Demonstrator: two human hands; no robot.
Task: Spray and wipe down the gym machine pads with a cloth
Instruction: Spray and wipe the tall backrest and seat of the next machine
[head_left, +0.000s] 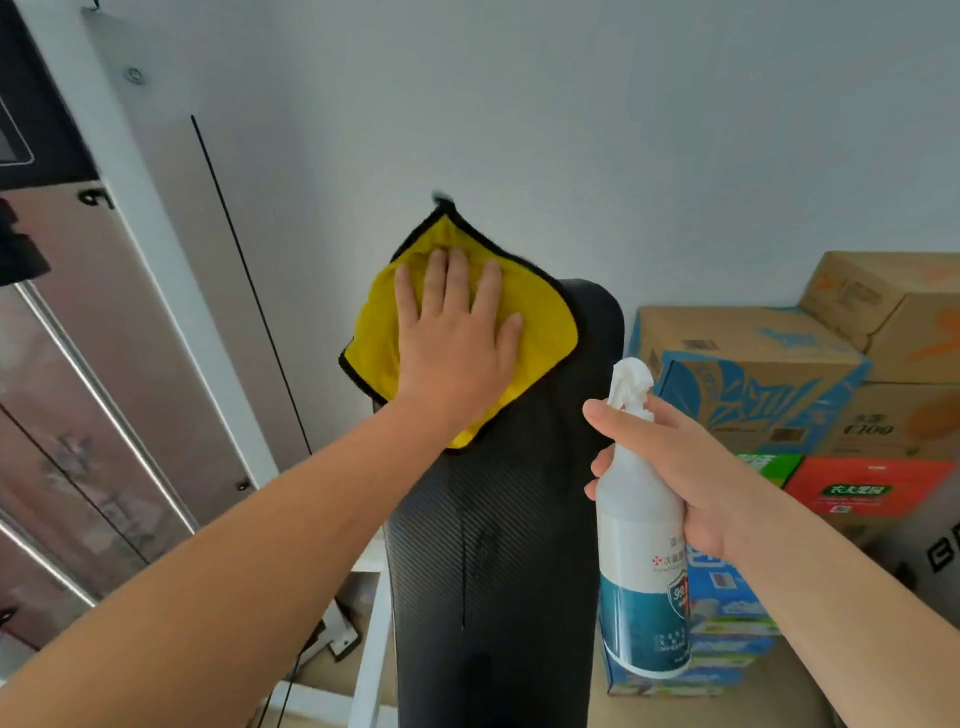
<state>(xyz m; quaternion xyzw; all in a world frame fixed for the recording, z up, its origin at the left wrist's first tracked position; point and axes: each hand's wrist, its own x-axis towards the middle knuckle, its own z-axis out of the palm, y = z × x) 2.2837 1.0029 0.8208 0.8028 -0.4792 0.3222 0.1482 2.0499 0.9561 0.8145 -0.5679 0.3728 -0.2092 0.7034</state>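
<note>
My left hand (457, 338) presses flat, fingers straight, on the yellow black-edged microfibre cloth (540, 332) atop the upright black ribbed pad (493, 545); my right hand (680, 467) grips the white spray bottle (641, 561) beside it.

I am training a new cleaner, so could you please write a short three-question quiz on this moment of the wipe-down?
1. True or false: the left hand presses the yellow cloth flat against the black pad.
2. What does the right hand hold? A) spray bottle B) brush C) sponge
3. Fill in: cardboard boxes are stacked to the pad's ____.
Key: 1 true; 2 A; 3 right.
</note>
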